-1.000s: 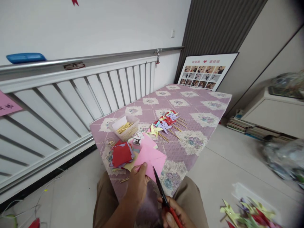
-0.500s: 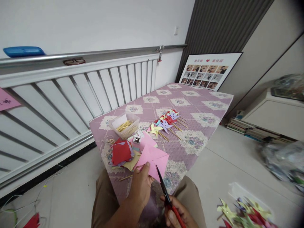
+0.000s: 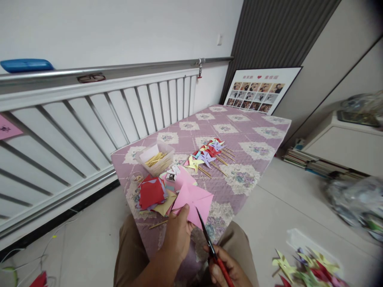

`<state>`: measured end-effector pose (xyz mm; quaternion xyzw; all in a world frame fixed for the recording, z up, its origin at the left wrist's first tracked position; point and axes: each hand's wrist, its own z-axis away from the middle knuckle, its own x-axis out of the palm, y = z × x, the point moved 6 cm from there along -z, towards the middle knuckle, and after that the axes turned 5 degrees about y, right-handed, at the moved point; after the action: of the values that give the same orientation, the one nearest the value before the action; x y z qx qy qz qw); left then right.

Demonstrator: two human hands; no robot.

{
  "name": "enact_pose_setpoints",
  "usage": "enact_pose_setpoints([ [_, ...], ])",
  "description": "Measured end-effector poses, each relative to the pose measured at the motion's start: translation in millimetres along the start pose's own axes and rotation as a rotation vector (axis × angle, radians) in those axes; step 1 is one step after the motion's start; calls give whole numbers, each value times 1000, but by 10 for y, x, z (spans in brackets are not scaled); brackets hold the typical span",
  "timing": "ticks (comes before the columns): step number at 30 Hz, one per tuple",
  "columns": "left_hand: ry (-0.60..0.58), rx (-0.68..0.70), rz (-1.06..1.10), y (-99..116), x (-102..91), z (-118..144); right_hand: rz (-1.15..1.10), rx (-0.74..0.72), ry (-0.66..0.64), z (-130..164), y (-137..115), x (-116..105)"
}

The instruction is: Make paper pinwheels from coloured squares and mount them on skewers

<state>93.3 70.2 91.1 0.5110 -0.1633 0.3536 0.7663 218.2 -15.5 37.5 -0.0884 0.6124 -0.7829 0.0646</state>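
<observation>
My left hand [image 3: 178, 229] is closed on a pink paper square [image 3: 196, 197], thumb on top, at the near end of the table. Slits run inward from the square's corners. Red-handled scissors [image 3: 211, 249] are gripped in my right hand [image 3: 226, 267], their dark blades lying along the near part of the pink square with the tip close to its middle. Left of the square sits a stack of red paper squares [image 3: 152, 192] with other colours under it. A tan paper piece [image 3: 166, 202] and more pink paper [image 3: 183, 177] lie beside my left hand.
A clear plastic box [image 3: 155, 157] holds thin wooden sticks. Finished paper pinwheels [image 3: 206, 158] on sticks lie mid-table on the floral tablecloth [image 3: 243, 175]. More pinwheels [image 3: 311, 267] are on the floor at right. A white radiator [image 3: 98, 123] runs along the left.
The view has shifted very slightly. Both hands, the pink square and the scissors keep nearly the same positions.
</observation>
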Motion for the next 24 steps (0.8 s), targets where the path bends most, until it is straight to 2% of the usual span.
enact_pose_setpoints([
  [7, 3, 4, -20, 0, -8, -10, 11, -20, 0, -29, 36, -34],
  [16, 0, -14, -80, -45, -46, -43, -29, 2, -21, -53, 239, -40],
  [20, 60, -33, -97, -83, -111, -61, -63, -31, -35, -85, 318, -40],
  [24, 14, -17, -72, -58, -72, -42, -25, -8, 16, -87, 335, -74],
])
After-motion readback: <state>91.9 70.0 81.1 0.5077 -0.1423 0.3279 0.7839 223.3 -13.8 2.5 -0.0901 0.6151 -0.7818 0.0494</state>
